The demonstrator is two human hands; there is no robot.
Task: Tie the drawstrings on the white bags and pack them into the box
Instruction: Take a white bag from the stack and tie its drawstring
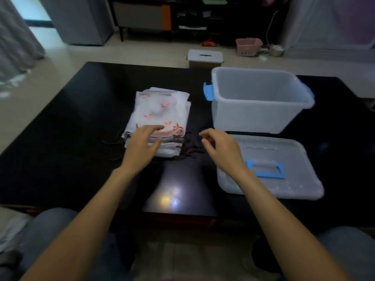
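left hand (142, 146) on stacked white bags (162, 110) — right hand (221, 148) hovers.

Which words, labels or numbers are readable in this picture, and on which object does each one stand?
Nothing can be read.
Top white bag: red printed marks, too blurred to read.
Clear box: no text visible.
Lid: no text visible.
Small grey box on the floor: no label visible.
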